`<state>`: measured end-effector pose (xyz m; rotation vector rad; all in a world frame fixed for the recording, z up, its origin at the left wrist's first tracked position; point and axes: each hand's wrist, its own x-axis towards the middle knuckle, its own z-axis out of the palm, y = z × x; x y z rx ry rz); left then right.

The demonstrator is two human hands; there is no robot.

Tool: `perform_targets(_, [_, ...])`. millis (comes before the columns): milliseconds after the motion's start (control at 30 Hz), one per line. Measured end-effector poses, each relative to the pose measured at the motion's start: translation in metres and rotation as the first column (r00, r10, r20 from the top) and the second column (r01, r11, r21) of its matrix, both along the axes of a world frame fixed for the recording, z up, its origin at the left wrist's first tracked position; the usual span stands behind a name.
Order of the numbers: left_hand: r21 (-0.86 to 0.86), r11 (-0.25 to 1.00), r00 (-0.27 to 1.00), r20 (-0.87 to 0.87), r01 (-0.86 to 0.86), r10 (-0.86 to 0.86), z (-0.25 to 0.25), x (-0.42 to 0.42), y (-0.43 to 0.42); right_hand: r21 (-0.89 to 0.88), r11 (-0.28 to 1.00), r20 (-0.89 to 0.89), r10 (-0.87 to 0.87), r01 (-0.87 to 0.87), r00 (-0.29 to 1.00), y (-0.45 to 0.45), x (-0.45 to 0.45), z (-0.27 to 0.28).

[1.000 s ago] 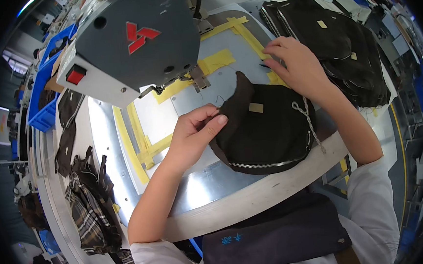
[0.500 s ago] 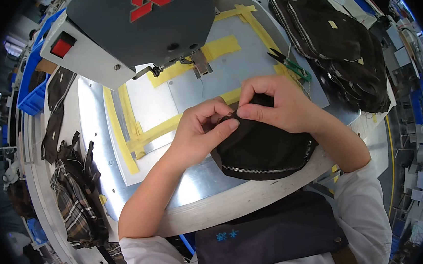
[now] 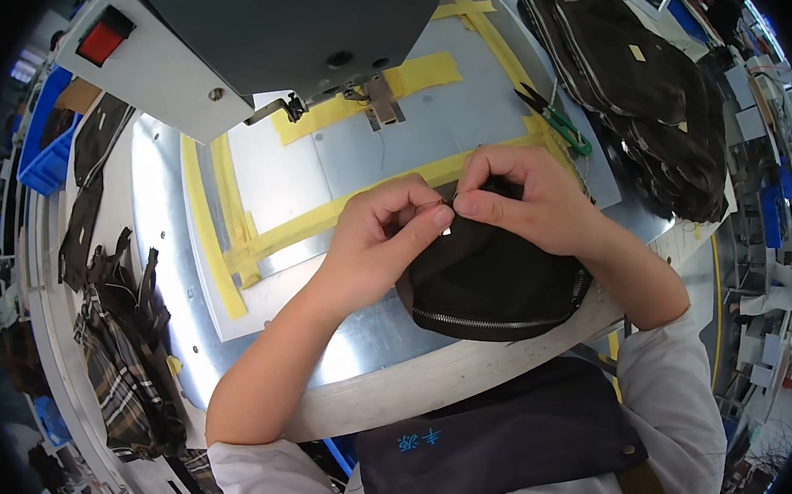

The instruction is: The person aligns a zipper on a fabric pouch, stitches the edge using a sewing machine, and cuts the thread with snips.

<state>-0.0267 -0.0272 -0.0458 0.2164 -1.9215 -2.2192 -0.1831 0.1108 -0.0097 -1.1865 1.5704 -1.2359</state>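
A dark brown fabric bag [image 3: 499,281] with a silver zipper curving along its lower edge lies at the front edge of the sewing machine's plate. My left hand [image 3: 386,238] is closed in a pinch at the bag's upper edge, thumb against fingers. Close beside it, my right hand [image 3: 526,197] pinches the same edge, fingertips almost touching the left ones. A tiny white spot shows just under the left thumb tip. Whatever fine detail sits between the fingertips is too small to tell. The machine's presser foot [image 3: 385,110] is beyond my hands.
The sewing machine head [image 3: 298,33] overhangs the metal plate with yellow tape [image 3: 321,220]. Green-handled scissors [image 3: 557,121] lie right of my hands. Stacked dark bags [image 3: 641,74] sit at the right, plaid fabric pieces [image 3: 129,376] at the left, a blue bin [image 3: 50,152] farther back.
The camera view has shifted slightly, so the machine head appears higher. Both hands stay at the bag's upper edge, their fingertips drawn a little closer together; the white spot now shows.
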Motion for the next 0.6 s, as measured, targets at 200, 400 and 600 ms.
perform_targets(200, [0.141, 0.99, 0.999, 0.048, -0.016, 0.009, 0.007, 0.0011, 0.0036, -0.005, 0.999, 0.033, -0.034, 0.034, 0.999, 0.0008, 0.0016, 0.0033])
perform_targets(400, [0.024, 1.0, 0.999, 0.037, 0.008, -0.009, 0.0026, 0.0023, -0.0004, 0.012, 0.998, 0.053, -0.059, 0.058, 0.997, 0.001, 0.0031, 0.0015])
perform_targets(600, [-0.117, 0.993, 0.999, 0.024, -0.02, 0.022, 0.0025, 0.0011, -0.0014, 0.029, 0.998, 0.03, -0.06, 0.059, 0.998, 0.0011, 0.0031, 0.0012])
